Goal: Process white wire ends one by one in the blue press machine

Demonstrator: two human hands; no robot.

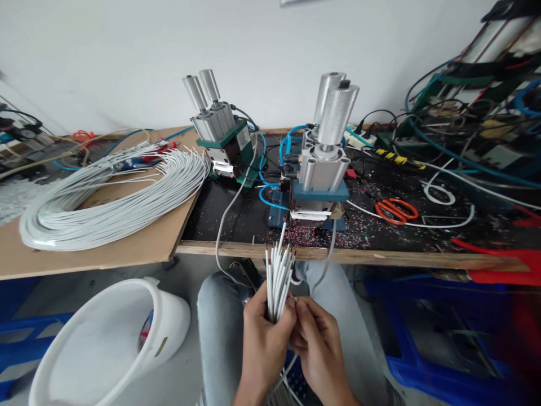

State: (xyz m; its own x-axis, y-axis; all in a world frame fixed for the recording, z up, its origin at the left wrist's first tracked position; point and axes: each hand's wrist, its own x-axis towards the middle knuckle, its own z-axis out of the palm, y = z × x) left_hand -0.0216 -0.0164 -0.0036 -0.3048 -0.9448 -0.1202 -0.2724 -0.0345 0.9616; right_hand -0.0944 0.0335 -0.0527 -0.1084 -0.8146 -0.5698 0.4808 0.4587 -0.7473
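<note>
My left hand (pixel 268 332) is closed around a bundle of white cables (pixel 278 276), just in front of the bench edge. Their ends point up and away, and several show dark or coloured cores. One cable stands out above the others, toward the nearer machine. Right beside the bundle, my right hand (pixel 315 338) is closed, with thumb and fingers pinched together. What sits between those fingertips is too small and covered to make out. Below both hands, cable lengths (pixel 289 372) hang over my lap. Ahead stands a small pneumatic machine (pixel 323 169) with knurled silver cylinders and a white-wrapped front.
A second similar machine (pixel 220 135) stands farther left. A large coil of white cable (pixel 114 208) lies on cardboard (pixel 169 237). Orange-handled scissors (pixel 396 211) and loose hoses are at right. A white bucket (pixel 169 316) stands below left, a blue stool (pixel 416 361) below right.
</note>
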